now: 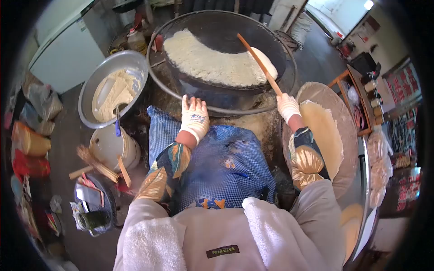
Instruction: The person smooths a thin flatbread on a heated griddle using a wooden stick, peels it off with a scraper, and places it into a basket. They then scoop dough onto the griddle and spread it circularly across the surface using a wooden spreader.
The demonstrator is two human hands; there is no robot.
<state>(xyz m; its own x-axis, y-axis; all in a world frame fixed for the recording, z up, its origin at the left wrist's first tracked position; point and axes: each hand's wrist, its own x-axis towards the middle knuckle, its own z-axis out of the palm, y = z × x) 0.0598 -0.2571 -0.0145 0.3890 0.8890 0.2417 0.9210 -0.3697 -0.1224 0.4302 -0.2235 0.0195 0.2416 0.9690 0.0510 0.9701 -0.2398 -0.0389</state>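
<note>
A large round black griddle (217, 29) with a metal ring (233, 111) around it stands in front of me. Pale batter (208, 58) lies across it in a broad curved band. My right hand (288, 108), in a white glove, is closed around a long flat wooden spreader (256, 58). The spreader crosses a thick mound of batter (264, 63) at the band's right end. My left hand (195, 119), also gloved, holds nothing; its fingers are stretched out at the near left of the ring. Whether they touch it I cannot tell.
Left of the griddle, a metal basin (83, 92) holds batter and a blue-handled tool (118, 127), above a white bucket (131, 151). A brush of straw (97, 165) lies beside it. At right, a thin pancake (332, 140) rests on a round cloth-covered surface (348, 174).
</note>
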